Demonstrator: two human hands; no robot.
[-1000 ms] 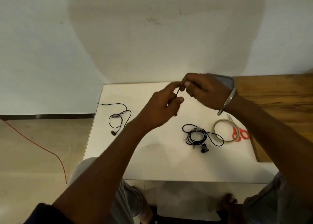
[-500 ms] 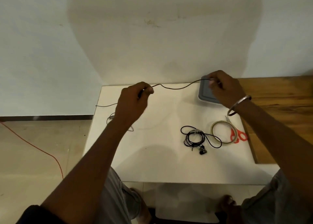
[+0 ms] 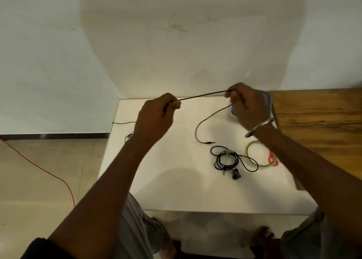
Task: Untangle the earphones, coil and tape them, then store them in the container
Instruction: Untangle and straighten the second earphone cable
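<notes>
A black earphone cable (image 3: pixel 203 95) is stretched taut in the air between my two hands above the white table (image 3: pixel 176 190). My left hand (image 3: pixel 154 119) pinches one part of it, and my right hand (image 3: pixel 246 105) pinches another part. From my right hand the cable's end hangs in a loop (image 3: pixel 201 127) down to its plug on the table. The rest trails left behind my left hand to the table's left edge (image 3: pixel 123 123). A second, coiled and taped pair of earphones (image 3: pixel 227 160) lies on the table. The grey container (image 3: pixel 267 102) sits mostly hidden behind my right hand.
A roll of clear tape (image 3: pixel 258 154) and red-handled scissors (image 3: pixel 272 158) lie at the table's right side, partly under my right forearm. A wooden surface (image 3: pixel 317 117) adjoins the table on the right. An orange cord (image 3: pixel 39 168) runs across the floor on the left.
My hands went from close together to wide apart, drawing the cable out. Since then my right hand moved back left and the plug end dropped in a loop onto the table.
</notes>
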